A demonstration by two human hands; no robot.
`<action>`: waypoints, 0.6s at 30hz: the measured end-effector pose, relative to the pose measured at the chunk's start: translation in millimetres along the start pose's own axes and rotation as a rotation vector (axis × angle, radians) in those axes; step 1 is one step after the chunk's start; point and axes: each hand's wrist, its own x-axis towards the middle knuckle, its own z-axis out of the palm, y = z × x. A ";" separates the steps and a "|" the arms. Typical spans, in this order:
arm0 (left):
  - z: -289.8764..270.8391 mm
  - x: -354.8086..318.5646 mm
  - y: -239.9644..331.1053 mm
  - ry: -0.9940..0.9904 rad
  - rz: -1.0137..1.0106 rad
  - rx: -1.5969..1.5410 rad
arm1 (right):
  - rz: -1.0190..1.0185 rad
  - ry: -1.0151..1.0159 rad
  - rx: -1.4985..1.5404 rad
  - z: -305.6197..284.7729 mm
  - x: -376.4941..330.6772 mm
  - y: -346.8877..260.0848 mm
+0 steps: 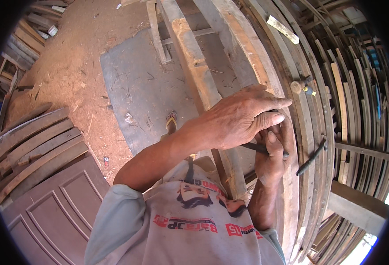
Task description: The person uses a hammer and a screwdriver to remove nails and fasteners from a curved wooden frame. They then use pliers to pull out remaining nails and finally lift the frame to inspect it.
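At the right of the scene, on the curved brown wooden plank (pixel 287 176), the left hand (pixel 236 121) and right hand (pixel 272 157) are both closing tightly around a thin dark metal tool (pixel 258 148), which may be slipping off the wood toward the fingers if they are pressing unevenly.

Sawdust-strewn dirt floor (pixel 70 66); grey mat (pixel 146 88), curved plank stack (pixel 35 145), brown panelled door (pixel 57 212) lying on it.

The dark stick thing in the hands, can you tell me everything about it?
The dark rod is thin, blackish and looks like metal. Both hands grip it: the left hand wraps over it from above, the right hand holds it from below. Only a short stretch shows between the fingers, lying slightly slanted against the curved wooden planks.
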 end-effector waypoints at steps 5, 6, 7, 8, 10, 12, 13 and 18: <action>0.3 1.7 2.8 0.032 0.046 0.318 | -0.075 0.044 -0.239 -7.6 10.5 2.5; 0.5 2.6 2.7 0.022 0.041 0.325 | -0.053 0.065 -0.237 -6.8 11.2 1.8; 0.5 3.4 1.9 0.013 0.036 0.332 | -0.031 0.086 -0.234 -5.9 11.5 1.6; 0.4 3.9 1.9 0.004 0.030 0.340 | -0.044 0.078 -0.217 -4.8 11.3 2.7; -1.6 1.8 10.7 -0.019 0.018 0.303 | -0.069 0.100 -0.184 -5.1 6.3 8.3; -5.9 -1.8 21.4 -0.049 0.011 0.304 | -0.079 0.085 -0.144 -6.2 2.4 17.0; -8.7 -3.5 26.5 -0.067 0.013 0.324 | -0.088 0.085 -0.126 -5.9 0.8 19.2; -9.7 -0.4 31.1 -0.034 0.025 0.140 | -0.072 -0.116 -0.047 -15.6 10.4 17.3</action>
